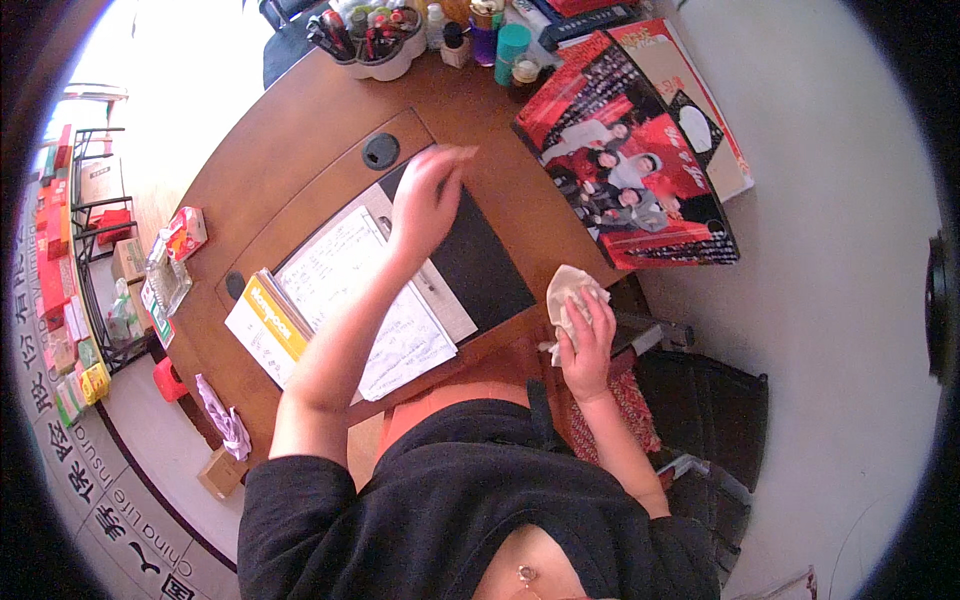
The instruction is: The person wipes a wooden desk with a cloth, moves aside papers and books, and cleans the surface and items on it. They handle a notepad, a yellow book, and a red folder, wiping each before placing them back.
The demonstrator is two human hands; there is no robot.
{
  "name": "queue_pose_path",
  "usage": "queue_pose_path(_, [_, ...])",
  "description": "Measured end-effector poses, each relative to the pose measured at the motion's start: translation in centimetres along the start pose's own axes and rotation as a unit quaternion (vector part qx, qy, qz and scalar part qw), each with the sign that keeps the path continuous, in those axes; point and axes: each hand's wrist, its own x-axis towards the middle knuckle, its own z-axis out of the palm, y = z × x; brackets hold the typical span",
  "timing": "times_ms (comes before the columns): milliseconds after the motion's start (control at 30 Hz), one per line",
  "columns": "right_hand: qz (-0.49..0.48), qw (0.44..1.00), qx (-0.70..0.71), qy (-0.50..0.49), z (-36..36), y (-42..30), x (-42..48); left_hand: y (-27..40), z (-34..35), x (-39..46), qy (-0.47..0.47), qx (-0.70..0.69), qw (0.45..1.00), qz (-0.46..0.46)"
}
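My left hand (429, 196) hovers over the dark desk pad (487, 262). Its thumb is apart from the blurred fingers, and I see nothing in its grasp. At the desk's right front edge, my right hand (589, 337) grips a crumpled pale cloth (568, 292). Beneath my left forearm lie handwritten sheets (330, 262) on a grey board (454, 304), with a pen (426, 282) beside them. A yellow and white notebook (270, 326) rests at their left, on top of other books or pads.
A red photo board (622, 165) leans over the desk's right side. Along the far edge stand a white pen holder (386, 64), a teal cylinder (512, 52) and small bottles. A glass tray (171, 281) and a lilac cloth (223, 420) lie left. A dark chair (705, 420) is at right.
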Motion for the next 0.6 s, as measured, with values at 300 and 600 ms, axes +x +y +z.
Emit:
queue_pose_path(300, [-0.169, 0.976, -0.134, 0.021, 11.8, -0.5, 18.8, 2.6, -3.4, -16.4, -0.08, -0.036, 0.982, -0.17])
queue_pose_path(600, [-0.18, 0.967, -0.177, 0.037, 12.7, -1.9, 17.3, -1.4, 1.4, -4.9, -0.009, -0.162, 0.981, -0.111])
